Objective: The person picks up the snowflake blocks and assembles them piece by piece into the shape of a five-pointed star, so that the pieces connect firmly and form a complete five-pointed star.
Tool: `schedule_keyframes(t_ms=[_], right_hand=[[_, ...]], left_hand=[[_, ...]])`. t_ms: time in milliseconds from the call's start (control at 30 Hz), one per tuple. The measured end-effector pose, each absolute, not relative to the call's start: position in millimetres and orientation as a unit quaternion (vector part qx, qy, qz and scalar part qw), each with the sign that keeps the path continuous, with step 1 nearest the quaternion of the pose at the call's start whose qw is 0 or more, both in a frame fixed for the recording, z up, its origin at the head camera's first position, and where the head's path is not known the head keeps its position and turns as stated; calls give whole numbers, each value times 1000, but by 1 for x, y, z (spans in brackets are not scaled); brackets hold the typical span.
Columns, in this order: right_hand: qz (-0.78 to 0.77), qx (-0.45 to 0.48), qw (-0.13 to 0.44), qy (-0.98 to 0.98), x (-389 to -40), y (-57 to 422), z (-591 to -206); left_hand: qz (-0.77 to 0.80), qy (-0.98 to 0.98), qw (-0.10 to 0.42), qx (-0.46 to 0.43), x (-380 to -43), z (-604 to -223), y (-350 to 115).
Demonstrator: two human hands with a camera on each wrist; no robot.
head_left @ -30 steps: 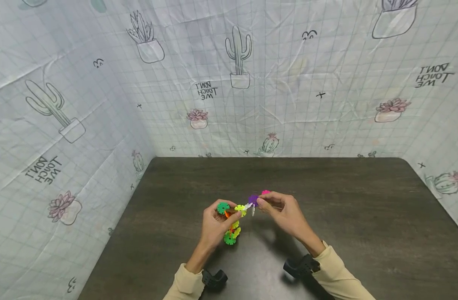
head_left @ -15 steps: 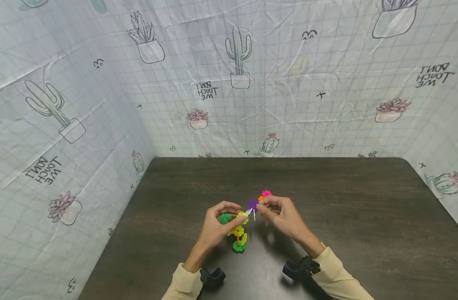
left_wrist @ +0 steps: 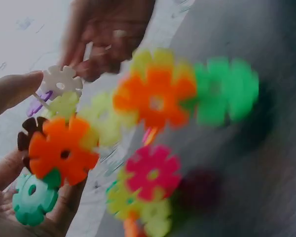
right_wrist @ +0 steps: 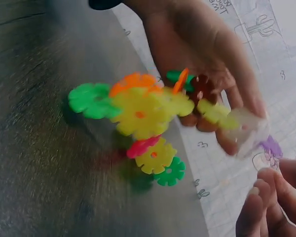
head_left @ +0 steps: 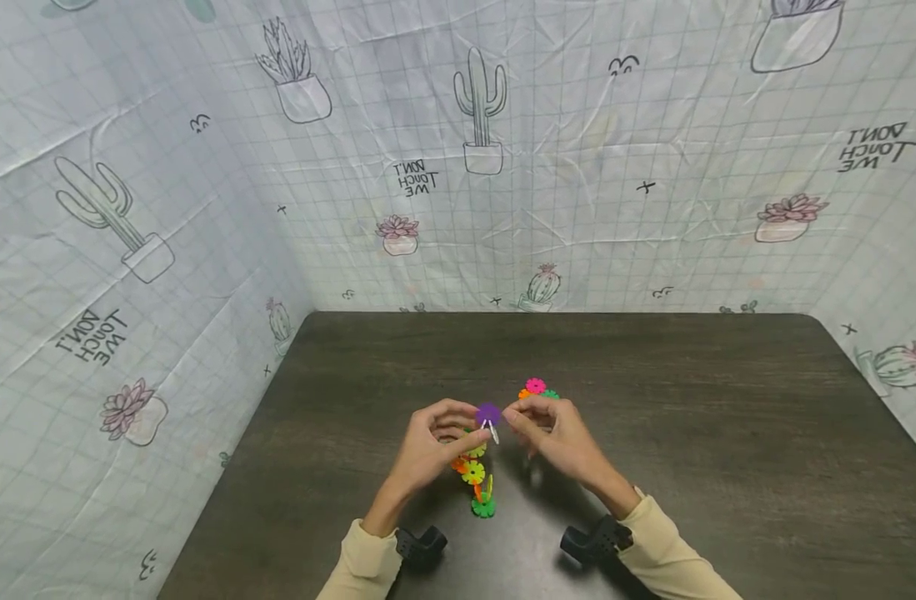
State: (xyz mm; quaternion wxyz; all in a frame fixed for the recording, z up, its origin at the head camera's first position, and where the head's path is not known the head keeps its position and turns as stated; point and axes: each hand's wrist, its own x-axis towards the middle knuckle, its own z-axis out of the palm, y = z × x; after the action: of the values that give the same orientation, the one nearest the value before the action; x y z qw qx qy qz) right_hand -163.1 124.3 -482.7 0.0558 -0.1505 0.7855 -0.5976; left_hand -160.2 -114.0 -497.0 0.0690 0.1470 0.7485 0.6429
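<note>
Head view: the left hand (head_left: pixel 432 440) is pinching the white disc (head_left: pixel 494 434) beside the purple disc (head_left: pixel 489 414); the right hand's (head_left: pixel 564 437) grip I cannot tell. Left wrist: the disc chain (left_wrist: pixel 133 104) is stretching mid-frame, probably wanting steadying. Right wrist: purple is showing right; keeping it square should help.

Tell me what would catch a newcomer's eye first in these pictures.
Probably the purple disc, between the left hand and the right hand in the head view. Next, the bright yellow, orange and green flower-shaped discs just below the left hand. Behind the dark table, a pale sheet shows cactus drawings.
</note>
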Motion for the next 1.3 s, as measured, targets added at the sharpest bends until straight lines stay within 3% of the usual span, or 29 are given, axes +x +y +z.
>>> schedule_keyframes(t_ms=[267, 633, 900, 1067, 1300], right_hand=[[-517, -171, 25, 838, -162, 116, -491], [-357, -117, -125, 918, -190, 145, -500], [-291, -82, -61, 951, -206, 166, -508], [-267, -75, -59, 959, -207, 167, -512], [-324, -81, -8, 943, -205, 167, -506]], left_hand=[[671, 737, 42, 69, -170, -488, -142], [673, 736, 55, 41, -173, -487, -149], [694, 714, 65, 63, -173, -489, -150], [698, 710, 70, 62, -171, -489, -149], [707, 697, 94, 78, -171, -493, -145]])
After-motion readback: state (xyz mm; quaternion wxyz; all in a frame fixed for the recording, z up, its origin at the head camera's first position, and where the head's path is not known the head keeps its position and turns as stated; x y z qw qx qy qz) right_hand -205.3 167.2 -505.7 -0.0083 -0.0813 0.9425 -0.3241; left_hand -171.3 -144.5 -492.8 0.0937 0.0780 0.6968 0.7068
